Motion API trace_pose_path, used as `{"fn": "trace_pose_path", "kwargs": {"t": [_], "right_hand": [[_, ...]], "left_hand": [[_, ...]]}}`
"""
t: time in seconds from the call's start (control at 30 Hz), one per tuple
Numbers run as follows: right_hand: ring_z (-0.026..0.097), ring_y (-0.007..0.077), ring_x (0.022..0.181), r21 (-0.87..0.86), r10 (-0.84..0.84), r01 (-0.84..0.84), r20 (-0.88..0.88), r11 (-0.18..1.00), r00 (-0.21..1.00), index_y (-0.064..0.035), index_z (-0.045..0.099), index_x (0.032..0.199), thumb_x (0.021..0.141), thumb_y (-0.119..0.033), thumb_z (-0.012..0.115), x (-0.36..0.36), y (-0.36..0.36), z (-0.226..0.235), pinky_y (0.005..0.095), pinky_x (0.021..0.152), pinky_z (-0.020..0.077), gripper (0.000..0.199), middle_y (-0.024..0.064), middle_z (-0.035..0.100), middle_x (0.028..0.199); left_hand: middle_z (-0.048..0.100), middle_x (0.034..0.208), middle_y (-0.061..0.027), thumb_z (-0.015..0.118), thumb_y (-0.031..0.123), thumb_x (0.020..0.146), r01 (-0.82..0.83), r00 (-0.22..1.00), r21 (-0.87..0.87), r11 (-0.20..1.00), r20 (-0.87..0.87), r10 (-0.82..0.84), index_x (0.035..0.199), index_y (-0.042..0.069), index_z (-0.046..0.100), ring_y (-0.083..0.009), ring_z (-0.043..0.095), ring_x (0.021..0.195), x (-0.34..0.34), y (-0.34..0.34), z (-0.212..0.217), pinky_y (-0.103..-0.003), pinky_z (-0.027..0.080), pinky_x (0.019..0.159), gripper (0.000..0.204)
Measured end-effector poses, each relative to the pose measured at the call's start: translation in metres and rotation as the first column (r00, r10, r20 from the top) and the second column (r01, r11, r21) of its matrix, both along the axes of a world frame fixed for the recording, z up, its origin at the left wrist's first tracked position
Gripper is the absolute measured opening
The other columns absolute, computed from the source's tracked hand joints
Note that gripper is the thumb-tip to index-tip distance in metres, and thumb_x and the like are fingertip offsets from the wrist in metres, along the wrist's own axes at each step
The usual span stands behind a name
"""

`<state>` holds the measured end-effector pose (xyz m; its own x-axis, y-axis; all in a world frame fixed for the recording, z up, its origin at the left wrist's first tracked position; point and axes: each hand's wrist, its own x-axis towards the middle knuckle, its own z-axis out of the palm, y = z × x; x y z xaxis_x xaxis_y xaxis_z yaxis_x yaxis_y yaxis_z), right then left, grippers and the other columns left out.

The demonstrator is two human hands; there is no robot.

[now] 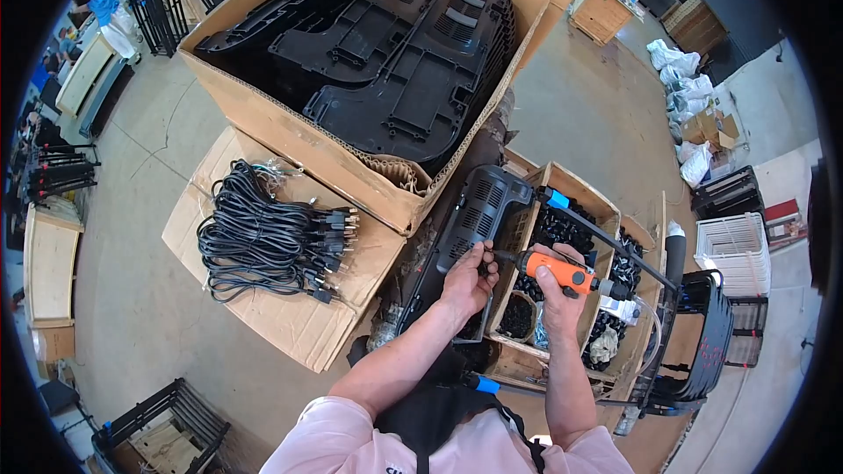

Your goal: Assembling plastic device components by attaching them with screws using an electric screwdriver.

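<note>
My right hand (560,291) is wrapped round an orange air screwdriver (551,270), its tip pointing left. A clear hose trails from the tool's back end. Close to that tip, my left hand (470,283) has its fingers pinched together; whatever small thing they hold is too small to name. Just beyond the left hand lies a black plastic housing (477,211) with slotted vents. To the right of it, a wooden parts box (575,177) with dividers holds many small black pieces. A small round container of dark bits (518,316) sits below the screwdriver.
An open cardboard box (299,145) of large black plastic covers (413,61) stands ahead. Bundled black power cables (263,233) lie on flat cardboard (303,333) at left. A black metal bar (606,237) crosses the parts box. Black frames (707,333) stand at right; another person (110,17) is far left.
</note>
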<state>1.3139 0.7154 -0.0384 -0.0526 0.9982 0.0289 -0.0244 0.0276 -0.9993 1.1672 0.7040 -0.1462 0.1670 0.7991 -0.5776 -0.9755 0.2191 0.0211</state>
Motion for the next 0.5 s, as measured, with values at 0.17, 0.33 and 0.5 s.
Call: {"fn": "trace_pose_path", "kwargs": {"t": [0.17,0.33,0.5], "right_hand": [[0.067,0.0242,0.113,0.01,0.059,-0.059,0.04,0.998,0.997,-0.0006,0.053,0.131,0.085,-0.007,0.079,-0.007,0.009,0.005,0.0386,0.102,0.0522,0.052,0.0201,0.069,0.122],[0.067,0.0245,0.114,-0.001,0.1,-0.1,0.109,0.995,0.989,-0.0001,0.053,0.131,0.085,-0.006,0.079,-0.025,0.026,0.008,0.0393,0.103,0.0519,0.053,0.0203,0.069,0.123],[0.066,0.0239,0.115,0.092,0.091,-0.106,0.15,0.99,0.984,-0.0004,0.054,0.13,0.086,-0.005,0.077,-0.054,0.065,0.002,0.0371,0.103,0.0511,0.05,0.019,0.069,0.124]], "left_hand": [[0.054,0.079,0.0044,0.055,0.036,0.107,0.052,0.998,0.014,0.999,0.024,-0.052,0.111,0.013,0.065,-0.0112,0.051,0.069,-0.008,0.003,0.0,-0.025,0.044,0.062,0.026],[0.062,0.088,-0.0012,0.049,0.031,0.11,0.031,0.999,-0.026,0.999,-0.024,-0.032,0.113,0.009,0.064,-0.0145,0.058,0.073,-0.008,0.009,0.01,-0.028,0.048,0.064,0.027],[0.066,0.094,-0.0057,0.046,0.022,0.111,0.1,0.989,-0.017,0.995,-0.112,-0.102,0.115,0.005,0.062,-0.0173,0.062,0.075,-0.007,0.001,0.019,-0.031,0.053,0.066,0.024]]}}
